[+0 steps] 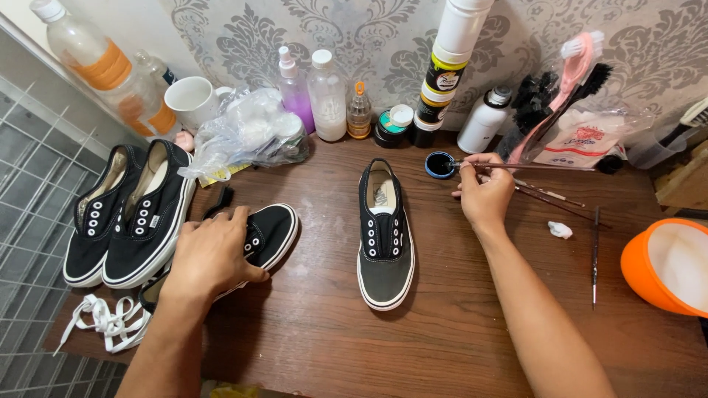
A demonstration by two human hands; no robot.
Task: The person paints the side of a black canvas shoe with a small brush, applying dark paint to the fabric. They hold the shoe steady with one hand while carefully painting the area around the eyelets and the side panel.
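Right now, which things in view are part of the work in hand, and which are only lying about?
In use:
- left hand gripping the black shoe
- right hand dipping a thin brush into the small paint pot
- faded shoe between the hands

Lying about:
- pair of black shoes
- white laces
- spare brushes
- bottles
- white mug
- orange bowl

A dark brown wooden table (442, 324) stood against a wall (369, 29) papered in grey with a pale damask pattern. The wood showed plank seams and scuffed, whitish patches. On the left, a white wire grid (29, 191) ran along the table's edge, with grey tiles (18, 243) behind it. Above the grid a strip of plain pale wall (18, 11) met the wallpaper. The light was even and soft, with short shadows on the wood.
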